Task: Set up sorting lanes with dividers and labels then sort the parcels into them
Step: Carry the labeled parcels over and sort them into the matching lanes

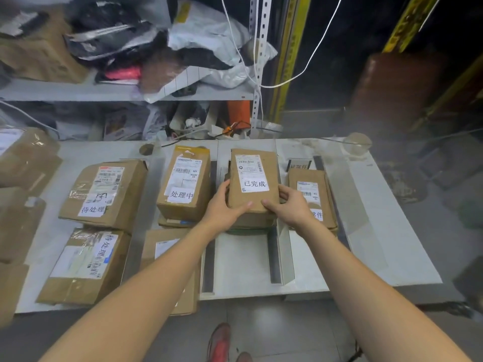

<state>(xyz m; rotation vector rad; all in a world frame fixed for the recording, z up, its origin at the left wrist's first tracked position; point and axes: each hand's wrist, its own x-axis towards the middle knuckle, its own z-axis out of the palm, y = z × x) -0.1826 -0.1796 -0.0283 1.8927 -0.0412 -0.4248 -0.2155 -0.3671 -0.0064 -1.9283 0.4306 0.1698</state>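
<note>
Fingers (pixel 241 207) on pkg (pixel 254 176) side edges, L+R

Left hand (pixel 222 209), right hand (pixel 291 208) in grip

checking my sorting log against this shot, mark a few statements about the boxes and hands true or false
1. The left hand and the right hand grip the same box. True.
2. That box is over the leftmost lane. False: it is in the third lane from the left, beside a metal divider.
3. A far box and a near box lie in the leftmost lane. True.
4. The shelf at the back is bare. False: it is piled with bags.
</note>
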